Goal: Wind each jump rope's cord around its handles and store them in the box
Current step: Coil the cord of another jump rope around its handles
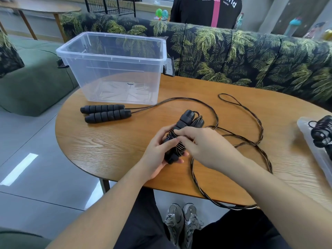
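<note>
The oval wood-grain table [107, 144] carried the whole job; its near edge sat just above the person's knees, which kept both hands over the surface while winding. The clear plastic storage box [115, 69] stood open at the far left of the table, within reach; nothing but its moulded base showed through the walls, so by judgement no rope had yet been stored in it. At the right edge a clear flat lid or tray [316, 155] held a wound black bundle [323, 133] (apparently another rope, though it was partly cut off by the frame). A second pair of black ribbed foam handles [106, 113] lay side by side in front of the box, its cord unwound. The loose black cord [258, 141] ran in long loops across the right half of the table and over the near edge; where each strand belonged could not be told. The left hand [158, 155] was closed around the lower end of the paired black handles in work [185, 126], holding them together as a spool; the right hand [203, 146] pinched the cord against the coils already laid at mid-length, presumably to keep tension on the turn; several turns remained by judgement.
</note>
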A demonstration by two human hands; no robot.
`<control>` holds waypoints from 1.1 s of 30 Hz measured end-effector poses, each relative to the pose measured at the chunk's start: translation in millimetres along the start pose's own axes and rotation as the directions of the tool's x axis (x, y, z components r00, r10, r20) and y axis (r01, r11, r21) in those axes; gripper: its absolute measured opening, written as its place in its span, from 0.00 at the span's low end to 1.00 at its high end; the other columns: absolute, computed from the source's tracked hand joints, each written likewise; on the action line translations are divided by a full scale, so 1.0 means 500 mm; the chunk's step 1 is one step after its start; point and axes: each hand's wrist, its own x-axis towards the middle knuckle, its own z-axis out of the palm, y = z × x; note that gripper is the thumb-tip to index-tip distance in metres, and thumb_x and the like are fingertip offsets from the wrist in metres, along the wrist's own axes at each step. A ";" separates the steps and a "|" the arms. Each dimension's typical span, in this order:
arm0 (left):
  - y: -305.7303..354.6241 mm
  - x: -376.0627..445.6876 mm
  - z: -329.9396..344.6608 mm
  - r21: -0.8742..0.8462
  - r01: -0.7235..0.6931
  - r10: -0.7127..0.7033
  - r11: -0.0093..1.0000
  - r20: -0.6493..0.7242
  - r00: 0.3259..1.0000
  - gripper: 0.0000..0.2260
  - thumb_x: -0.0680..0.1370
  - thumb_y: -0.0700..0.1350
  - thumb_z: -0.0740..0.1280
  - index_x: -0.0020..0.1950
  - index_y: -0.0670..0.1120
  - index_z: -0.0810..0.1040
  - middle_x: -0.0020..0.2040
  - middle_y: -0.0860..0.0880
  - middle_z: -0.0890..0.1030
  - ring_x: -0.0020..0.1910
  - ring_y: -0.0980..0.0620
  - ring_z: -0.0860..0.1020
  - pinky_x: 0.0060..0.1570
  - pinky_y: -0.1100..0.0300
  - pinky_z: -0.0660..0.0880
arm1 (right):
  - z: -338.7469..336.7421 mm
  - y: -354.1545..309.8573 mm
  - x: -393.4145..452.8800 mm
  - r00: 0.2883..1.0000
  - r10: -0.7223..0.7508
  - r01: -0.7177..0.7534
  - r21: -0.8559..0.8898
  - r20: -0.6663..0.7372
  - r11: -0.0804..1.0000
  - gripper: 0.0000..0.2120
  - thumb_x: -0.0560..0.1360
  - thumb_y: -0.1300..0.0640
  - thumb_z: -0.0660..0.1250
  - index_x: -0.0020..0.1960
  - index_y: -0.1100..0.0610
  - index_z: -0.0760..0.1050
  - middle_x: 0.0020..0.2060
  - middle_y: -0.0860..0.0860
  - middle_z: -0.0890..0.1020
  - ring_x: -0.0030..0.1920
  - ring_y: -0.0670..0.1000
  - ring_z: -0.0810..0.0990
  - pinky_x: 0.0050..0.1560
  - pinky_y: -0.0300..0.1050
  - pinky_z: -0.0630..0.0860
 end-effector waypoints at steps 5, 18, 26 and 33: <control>0.000 0.000 -0.007 -0.024 0.036 -0.036 0.999 -0.033 0.999 0.16 0.82 0.37 0.63 0.69 0.49 0.73 0.62 0.33 0.79 0.51 0.36 0.83 0.43 0.43 0.82 | 0.032 0.021 -0.015 1.000 0.014 -0.010 0.260 -0.014 0.966 0.17 0.83 0.50 0.61 0.71 0.41 0.73 0.53 0.40 0.82 0.29 0.30 0.73 0.34 0.27 0.69; 0.012 -0.001 -0.007 -0.105 0.096 -0.090 0.990 0.064 0.994 0.16 0.76 0.42 0.67 0.63 0.49 0.71 0.49 0.40 0.81 0.41 0.41 0.80 0.31 0.56 0.74 | 0.053 0.049 -0.036 0.989 0.100 -0.069 0.265 -0.107 0.962 0.06 0.80 0.45 0.64 0.45 0.44 0.71 0.35 0.46 0.82 0.34 0.50 0.76 0.40 0.53 0.77; 0.017 -0.001 -0.002 -0.121 0.083 -0.076 0.989 0.060 0.995 0.11 0.78 0.48 0.67 0.57 0.47 0.69 0.47 0.38 0.81 0.36 0.40 0.79 0.25 0.58 0.71 | 0.030 0.071 -0.029 0.998 0.062 -0.065 0.373 0.018 0.926 0.08 0.78 0.42 0.67 0.47 0.44 0.71 0.30 0.52 0.80 0.27 0.45 0.71 0.35 0.43 0.71; 0.021 0.001 -0.010 -0.161 0.079 -0.069 0.984 0.063 0.996 0.12 0.78 0.51 0.64 0.58 0.47 0.70 0.47 0.41 0.81 0.36 0.41 0.80 0.25 0.59 0.73 | -0.007 0.111 -0.021 0.977 -0.119 0.053 0.346 0.174 0.937 0.09 0.81 0.43 0.61 0.50 0.42 0.79 0.35 0.47 0.78 0.34 0.48 0.73 0.40 0.45 0.71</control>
